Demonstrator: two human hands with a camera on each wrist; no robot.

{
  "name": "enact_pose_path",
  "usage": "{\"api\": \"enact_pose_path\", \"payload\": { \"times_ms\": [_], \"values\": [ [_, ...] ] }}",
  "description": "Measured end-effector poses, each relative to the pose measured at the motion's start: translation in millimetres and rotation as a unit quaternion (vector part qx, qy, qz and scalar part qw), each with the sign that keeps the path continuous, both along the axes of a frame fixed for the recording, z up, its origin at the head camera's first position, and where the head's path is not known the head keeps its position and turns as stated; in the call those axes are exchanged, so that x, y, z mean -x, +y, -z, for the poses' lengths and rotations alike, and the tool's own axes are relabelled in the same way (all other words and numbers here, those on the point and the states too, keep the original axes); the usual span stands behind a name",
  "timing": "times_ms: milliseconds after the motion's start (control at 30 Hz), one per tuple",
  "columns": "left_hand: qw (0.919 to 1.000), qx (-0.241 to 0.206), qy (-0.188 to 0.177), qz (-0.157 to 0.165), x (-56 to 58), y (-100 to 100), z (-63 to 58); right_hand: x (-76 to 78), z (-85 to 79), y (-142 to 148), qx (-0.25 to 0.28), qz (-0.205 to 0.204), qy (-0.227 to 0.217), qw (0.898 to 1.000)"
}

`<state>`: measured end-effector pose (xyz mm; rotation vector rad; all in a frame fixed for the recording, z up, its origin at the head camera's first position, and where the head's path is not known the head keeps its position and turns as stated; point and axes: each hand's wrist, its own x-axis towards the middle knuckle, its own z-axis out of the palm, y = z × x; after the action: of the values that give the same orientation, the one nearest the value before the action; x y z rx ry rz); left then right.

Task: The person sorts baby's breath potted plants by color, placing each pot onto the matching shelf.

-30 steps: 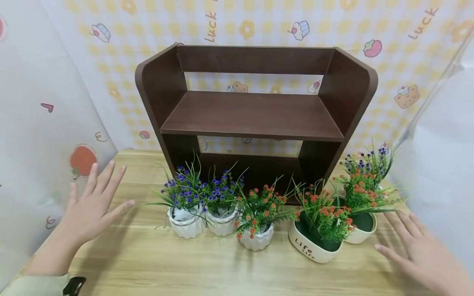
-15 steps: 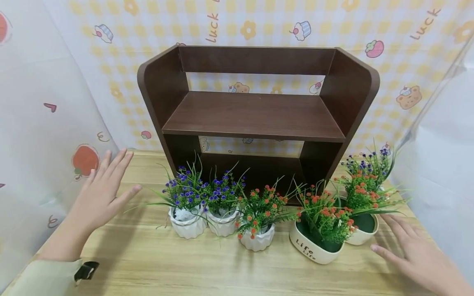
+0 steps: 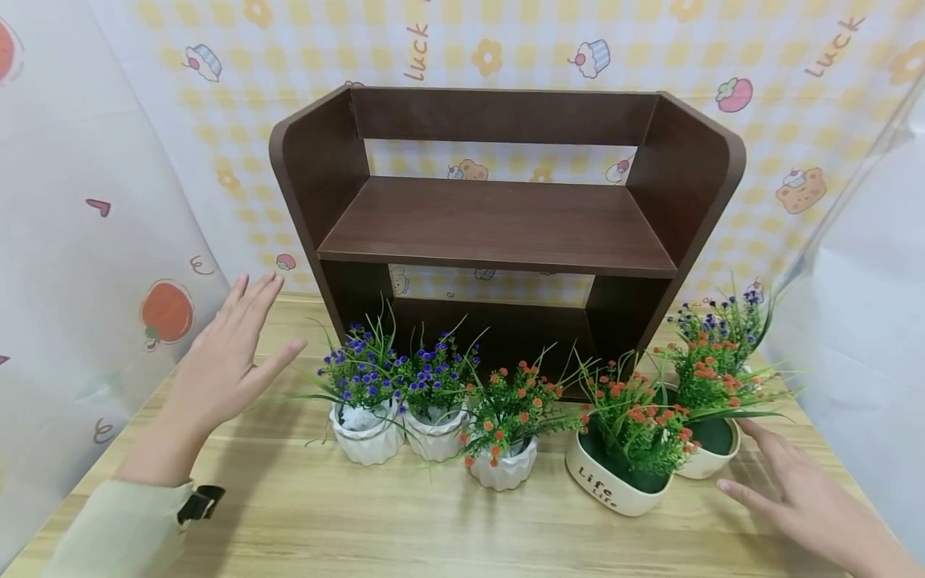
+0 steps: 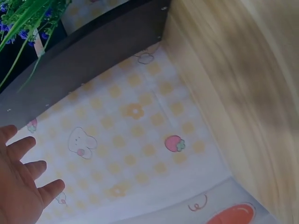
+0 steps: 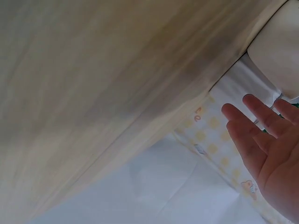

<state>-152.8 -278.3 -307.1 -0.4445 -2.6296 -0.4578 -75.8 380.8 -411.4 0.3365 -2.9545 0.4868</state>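
My left hand (image 3: pixel 227 365) hovers over the table left of the shelf, fingers straight and thumb spread, holding nothing. Nearest to it stands a white ribbed pot (image 3: pixel 367 437) of purple flowers. Beside that are a second purple-flowered pot (image 3: pixel 436 433) and an orange-flowered pot (image 3: pixel 503 464). On the right, my right hand (image 3: pixel 802 490) is low over the table, fingers extended. Its fingertips are right by the rear cream oval planter (image 3: pixel 704 461) with orange flowers. In front of that planter is another, lettered "Life" (image 3: pixel 614 486). The right wrist view shows an empty palm (image 5: pixel 280 172).
A dark brown two-tier shelf (image 3: pixel 499 225) stands behind the pots, its front partly hidden by leaves. Another purple-flowered plant (image 3: pixel 726 321) is at the far right. Patterned cloth (image 3: pixel 484 48) hangs behind, with white sheets at both sides of the wooden table (image 3: pixel 376 530).
My left hand has moved right and away from me, closer to the shelf's left side. The right hand has shifted slightly left, toward the rear planter. The pots and shelf stay put.
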Motion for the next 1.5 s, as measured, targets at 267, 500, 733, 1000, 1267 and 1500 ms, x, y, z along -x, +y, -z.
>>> {"api": "enact_pose_path", "payload": {
  "times_ms": [267, 500, 733, 1000, 1267, 1500],
  "values": [
    [0.9998, -0.013, 0.014, -0.004, 7.3, 13, -6.2, 0.4, -3.2, -2, 0.012, 0.005, -0.024, 1.0],
    [0.9987, -0.048, 0.008, 0.018, 13.7, 24, -8.2, 1.5, -5.7, -4, 0.028, 0.014, -0.042, 0.999],
    [0.9971, -0.074, -0.008, 0.016, 19.9, 32, -8.6, 4.4, -5.2, -6, 0.071, 0.011, -0.041, 0.997],
    [0.9962, -0.086, -0.008, 0.013, 23.2, 38, -8.5, 10.7, -5.5, -6, 0.108, 0.016, -0.044, 0.993],
    [0.9954, -0.088, 0.015, 0.036, 28.2, 41, -7.8, 15.7, -9.0, -10, 0.117, 0.011, -0.056, 0.991],
    [0.9922, -0.11, 0.019, 0.055, 31.6, 43, -7.6, 21.1, -9.8, -12, 0.135, 0.002, -0.062, 0.989]
  ]
}}
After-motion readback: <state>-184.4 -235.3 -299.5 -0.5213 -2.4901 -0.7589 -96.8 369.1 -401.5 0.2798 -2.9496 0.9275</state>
